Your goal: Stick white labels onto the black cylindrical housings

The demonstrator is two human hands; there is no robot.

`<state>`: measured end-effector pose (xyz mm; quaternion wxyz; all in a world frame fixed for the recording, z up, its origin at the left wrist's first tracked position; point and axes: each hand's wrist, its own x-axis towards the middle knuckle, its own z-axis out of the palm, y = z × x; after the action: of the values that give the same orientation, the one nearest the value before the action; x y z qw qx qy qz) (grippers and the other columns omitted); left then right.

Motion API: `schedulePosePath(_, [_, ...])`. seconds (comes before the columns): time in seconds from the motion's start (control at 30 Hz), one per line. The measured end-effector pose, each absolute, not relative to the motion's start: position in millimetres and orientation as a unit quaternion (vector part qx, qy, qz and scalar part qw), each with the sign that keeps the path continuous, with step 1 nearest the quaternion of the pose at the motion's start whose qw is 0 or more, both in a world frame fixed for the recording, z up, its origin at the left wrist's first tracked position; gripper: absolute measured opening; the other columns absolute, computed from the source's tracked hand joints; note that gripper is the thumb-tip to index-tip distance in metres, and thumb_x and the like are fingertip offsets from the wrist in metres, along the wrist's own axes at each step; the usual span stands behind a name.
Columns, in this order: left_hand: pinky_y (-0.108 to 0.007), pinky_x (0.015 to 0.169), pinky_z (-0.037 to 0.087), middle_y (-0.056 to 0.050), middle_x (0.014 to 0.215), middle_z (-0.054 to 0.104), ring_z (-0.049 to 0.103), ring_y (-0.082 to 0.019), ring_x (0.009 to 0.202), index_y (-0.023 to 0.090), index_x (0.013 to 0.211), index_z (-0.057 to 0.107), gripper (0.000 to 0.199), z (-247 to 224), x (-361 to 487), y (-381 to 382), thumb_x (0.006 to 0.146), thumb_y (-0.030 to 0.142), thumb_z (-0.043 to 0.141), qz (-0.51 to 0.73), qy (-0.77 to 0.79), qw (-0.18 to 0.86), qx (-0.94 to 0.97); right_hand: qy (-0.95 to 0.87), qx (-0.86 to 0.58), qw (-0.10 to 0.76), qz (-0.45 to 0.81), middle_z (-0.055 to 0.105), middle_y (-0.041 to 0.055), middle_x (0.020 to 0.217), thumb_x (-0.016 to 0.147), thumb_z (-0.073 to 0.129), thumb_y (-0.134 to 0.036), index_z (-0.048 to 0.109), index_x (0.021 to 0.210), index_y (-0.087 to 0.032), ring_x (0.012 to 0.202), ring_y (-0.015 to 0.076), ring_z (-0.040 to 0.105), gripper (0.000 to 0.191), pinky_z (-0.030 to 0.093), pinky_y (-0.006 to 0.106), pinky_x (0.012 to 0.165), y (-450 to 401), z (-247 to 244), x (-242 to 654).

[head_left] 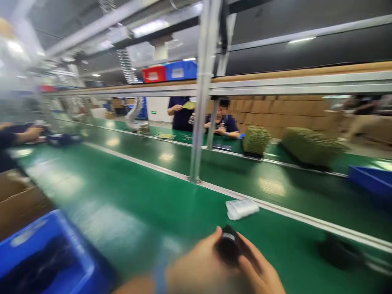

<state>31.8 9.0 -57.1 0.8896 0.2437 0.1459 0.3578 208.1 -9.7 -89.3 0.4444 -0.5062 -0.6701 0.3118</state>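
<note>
A small black rounded part with a pale mark on top is held between both hands over the green bench. My left hand, with a blue band at its wrist, closes on it from the left, blurred by motion. My right hand wraps around its other side with bent fingers. What kind of part it is cannot be made out. Just beyond the hands lies a white rolled or folded plastic piece. A dark blurred object rests on the bench to the right.
A blue bin with dark contents and a cardboard box stand at left. A metal post rises from the bench divider. Across the bench are stacked greenish blocks, a blue tray and co-workers. Another person's hand shows far left.
</note>
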Motion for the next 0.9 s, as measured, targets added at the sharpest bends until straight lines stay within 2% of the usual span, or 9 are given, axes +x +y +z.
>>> schedulePosePath(0.1, [-0.025, 0.063, 0.051, -0.010, 0.086, 0.071, 0.069, -0.017, 0.070, 0.009, 0.107, 0.064, 0.058, -63, 38, 13, 0.092, 0.062, 0.045, 0.313, 0.225, 0.910, 0.154, -0.594, -0.484, 0.495, 0.408, 0.066, 0.0116, 0.125, 0.087, 0.056, -0.066, 0.065, 0.123, -0.022, 0.116, 0.0322, 0.062, 0.058, 0.051, 0.046, 0.101, -12, -84, 209])
schedulePosePath(0.2, [-0.023, 0.055, 0.050, -0.012, 0.086, 0.072, 0.071, -0.019, 0.065, 0.008, 0.112, 0.061, 0.057, -62, 37, 12, 0.093, 0.060, 0.045, 0.312, 0.280, 0.894, 0.158, -0.572, -0.472, 0.507, 0.439, 0.066, 0.0128, 0.124, 0.087, 0.059, -0.065, 0.066, 0.122, -0.021, 0.115, 0.0308, 0.062, 0.057, 0.047, 0.046, 0.103, -11, -73, 202])
schedulePosePath(0.43, [-0.021, 0.052, 0.050, -0.013, 0.083, 0.073, 0.071, -0.019, 0.062, 0.009, 0.110, 0.059, 0.060, -57, 35, 9, 0.091, 0.064, 0.043, 0.355, 0.337, 0.824, 0.287, -0.562, -0.429, 0.516, 0.483, 0.063, 0.0141, 0.129, 0.085, 0.064, -0.063, 0.062, 0.128, -0.023, 0.121, 0.0314, 0.058, 0.059, 0.047, 0.046, 0.103, -19, -62, 199])
schedulePosePath(0.57, [-0.020, 0.051, 0.047, -0.012, 0.082, 0.072, 0.071, -0.020, 0.064, 0.011, 0.116, 0.055, 0.063, -58, 33, 9, 0.090, 0.066, 0.043, 0.366, 0.345, 0.796, 0.337, -0.562, -0.413, 0.519, 0.495, 0.059, 0.0144, 0.133, 0.086, 0.064, -0.060, 0.059, 0.131, -0.023, 0.125, 0.0320, 0.054, 0.058, 0.043, 0.048, 0.106, -20, -65, 200])
schedulePosePath(0.7, [-0.020, 0.051, 0.042, -0.010, 0.088, 0.071, 0.069, -0.018, 0.063, 0.014, 0.119, 0.053, 0.064, -54, 34, 7, 0.087, 0.069, 0.047, 0.376, 0.348, 0.785, 0.350, -0.561, -0.397, 0.512, 0.515, 0.053, 0.0143, 0.139, 0.089, 0.063, -0.056, 0.052, 0.136, -0.024, 0.129, 0.0315, 0.049, 0.057, 0.045, 0.047, 0.105, -20, -69, 201])
schedulePosePath(0.8, [-0.020, 0.052, 0.040, -0.009, 0.096, 0.070, 0.066, -0.015, 0.067, 0.016, 0.119, 0.055, 0.058, -48, 34, 5, 0.089, 0.064, 0.049, 0.397, 0.350, 0.772, 0.352, -0.560, -0.398, 0.510, 0.518, 0.052, 0.0142, 0.139, 0.088, 0.066, -0.053, 0.047, 0.138, -0.025, 0.122, 0.0309, 0.056, 0.060, 0.051, 0.044, 0.098, -21, -71, 203])
schedulePosePath(0.9, [-0.020, 0.060, 0.042, -0.009, 0.108, 0.067, 0.062, -0.014, 0.081, 0.018, 0.124, 0.054, 0.050, -42, 32, 3, 0.092, 0.056, 0.050, 0.415, 0.330, 0.768, 0.359, -0.587, -0.409, 0.506, 0.483, 0.048, 0.0134, 0.142, 0.088, 0.069, -0.045, 0.044, 0.141, -0.026, 0.114, 0.0287, 0.061, 0.062, 0.051, 0.043, 0.098, -22, -71, 204])
